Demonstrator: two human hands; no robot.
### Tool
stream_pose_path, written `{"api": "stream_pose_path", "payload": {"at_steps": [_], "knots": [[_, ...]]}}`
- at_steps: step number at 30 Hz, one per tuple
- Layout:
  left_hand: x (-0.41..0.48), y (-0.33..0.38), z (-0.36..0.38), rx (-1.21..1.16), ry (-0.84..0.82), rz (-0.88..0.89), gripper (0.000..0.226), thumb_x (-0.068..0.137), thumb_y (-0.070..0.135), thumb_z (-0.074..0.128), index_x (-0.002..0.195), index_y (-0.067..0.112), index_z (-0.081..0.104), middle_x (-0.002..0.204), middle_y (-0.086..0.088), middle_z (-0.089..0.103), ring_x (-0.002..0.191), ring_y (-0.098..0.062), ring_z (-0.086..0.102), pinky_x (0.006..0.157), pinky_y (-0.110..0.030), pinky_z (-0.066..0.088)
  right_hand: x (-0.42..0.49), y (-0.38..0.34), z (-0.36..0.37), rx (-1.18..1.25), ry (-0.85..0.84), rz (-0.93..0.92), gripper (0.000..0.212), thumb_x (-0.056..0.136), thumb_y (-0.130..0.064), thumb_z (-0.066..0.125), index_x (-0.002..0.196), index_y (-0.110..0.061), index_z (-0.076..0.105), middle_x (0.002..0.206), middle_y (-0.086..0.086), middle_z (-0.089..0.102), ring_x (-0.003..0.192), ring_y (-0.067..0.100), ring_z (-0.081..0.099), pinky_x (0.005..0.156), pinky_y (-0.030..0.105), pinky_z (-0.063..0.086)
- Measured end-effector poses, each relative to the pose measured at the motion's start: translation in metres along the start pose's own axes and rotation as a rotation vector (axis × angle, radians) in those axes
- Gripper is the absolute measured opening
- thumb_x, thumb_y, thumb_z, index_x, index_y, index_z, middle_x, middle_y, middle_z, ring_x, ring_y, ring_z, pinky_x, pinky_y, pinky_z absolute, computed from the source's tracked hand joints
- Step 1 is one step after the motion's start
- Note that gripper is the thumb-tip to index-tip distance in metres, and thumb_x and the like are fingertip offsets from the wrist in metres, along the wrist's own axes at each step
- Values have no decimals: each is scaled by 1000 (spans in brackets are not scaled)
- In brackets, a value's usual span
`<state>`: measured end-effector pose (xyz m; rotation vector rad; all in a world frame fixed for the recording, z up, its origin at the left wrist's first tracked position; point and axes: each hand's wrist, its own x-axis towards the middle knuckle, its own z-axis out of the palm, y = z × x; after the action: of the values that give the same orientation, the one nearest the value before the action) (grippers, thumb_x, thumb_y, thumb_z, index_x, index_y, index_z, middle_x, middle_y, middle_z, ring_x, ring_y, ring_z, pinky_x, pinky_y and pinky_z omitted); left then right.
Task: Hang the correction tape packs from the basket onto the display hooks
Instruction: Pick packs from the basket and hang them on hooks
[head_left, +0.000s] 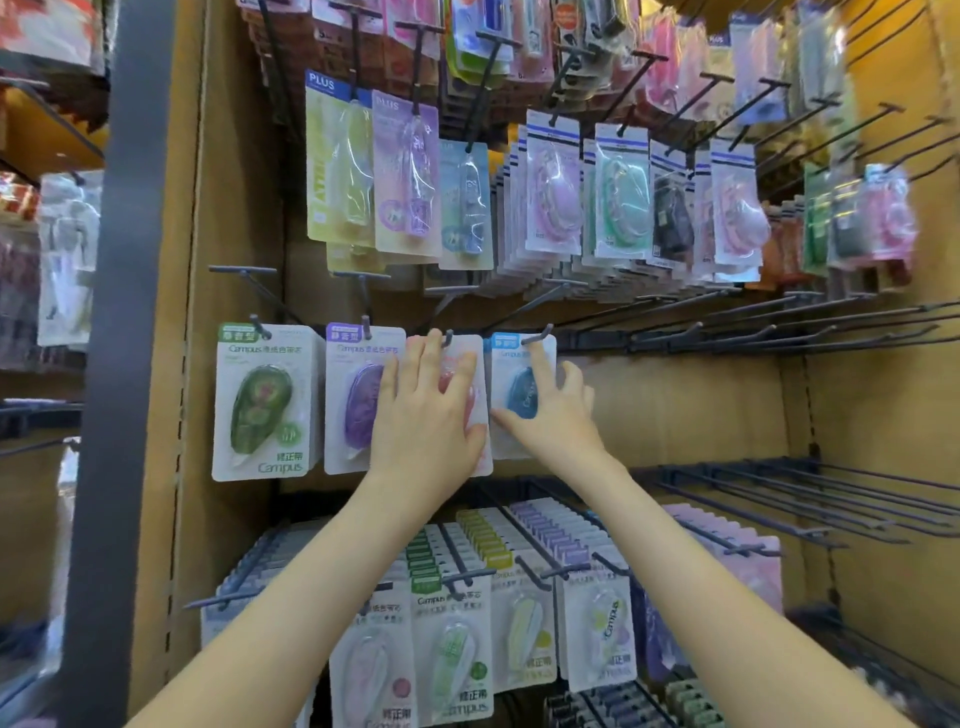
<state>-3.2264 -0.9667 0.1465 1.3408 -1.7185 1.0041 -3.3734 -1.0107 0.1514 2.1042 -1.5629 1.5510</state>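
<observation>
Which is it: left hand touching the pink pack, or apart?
Touching. Head view shows the left hand flat on the pink pack, fingers spread across its front.

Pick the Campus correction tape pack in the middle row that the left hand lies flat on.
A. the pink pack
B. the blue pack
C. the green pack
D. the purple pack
A: the left hand lies with spread fingers on the pink pack, between the purple pack and the blue pack, which the right hand touches.

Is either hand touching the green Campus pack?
No: the left hand lies on the pink pack, the right hand on the blue pack.
</observation>
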Motion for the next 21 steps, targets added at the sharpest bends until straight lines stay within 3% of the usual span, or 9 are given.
{"api": "stream_pose_path", "payload": {"at_steps": [2, 4, 8, 12, 14, 18, 21], "knots": [[-8, 8, -4, -14, 50, 3, 67, 82, 33, 65, 142, 10, 45, 150, -27, 33, 139, -43, 32, 111, -55, 28, -14, 1, -10, -42, 4, -28, 84, 91, -47, 58, 152, -37, 1, 158, 5, 4, 140, 31, 12, 111, 47, 26], [-21, 23, -4, -116, 151, -6, 64, 76, 33, 63, 130, 0, 54, 131, -31, 51, 121, -47, 49, 101, -56, 42, -37, 9, -25, -77, 11, -90, 76, 93, -44, 55, 153, -34, 9, 159, 7, 4, 142, 30, 9, 112, 46, 24], [-58, 90, -7, -283, 150, 20, 64, 85, 39, 41, 133, 0, 52, 127, -27, 54, 119, -44, 52, 101, -51, 42, -100, 50, -67, -145, 55, -236, 57, 96, -30, 53, 149, -28, 33, 157, 8, 19, 139, 26, 17, 110, 42, 24], [-108, 198, 13, -468, 70, 119, 60, 86, 36, 42, 131, -1, 54, 124, -24, 59, 114, -41, 56, 98, -48, 46, -178, 133, -124, -95, 63, -223, 51, 90, -19, 56, 141, -18, 47, 140, 8, 42, 127, 24, 35, 105, 39, 32], [-145, 266, 26, -571, -22, 145, 58, 86, 34, 43, 130, -1, 54, 119, -21, 62, 109, -37, 59, 92, -45, 50, -226, 190, -154, -54, -9, -133, 48, 91, -15, 55, 138, -14, 49, 132, 6, 46, 122, 21, 39, 100, 37, 40], [-235, 410, 60, -688, -341, 193, 52, 86, 31, 43, 122, -3, 59, 108, -19, 66, 94, -36, 64, 77, -41, 55, -334, 311, -204, -36, -218, 101, 46, 94, -9, 54, 139, -12, 46, 130, 6, 50, 125, 20, 41, 104, 25, 30], [-306, 498, 89, -768, -611, 205, 51, 86, 33, 43, 120, 0, 60, 109, -15, 66, 98, -33, 65, 79, -40, 54, -411, 391, -227, -24, -392, 316, 46, 93, -6, 53, 138, -13, 48, 123, 2, 54, 106, 9, 46, 92, 14, 31]]}}
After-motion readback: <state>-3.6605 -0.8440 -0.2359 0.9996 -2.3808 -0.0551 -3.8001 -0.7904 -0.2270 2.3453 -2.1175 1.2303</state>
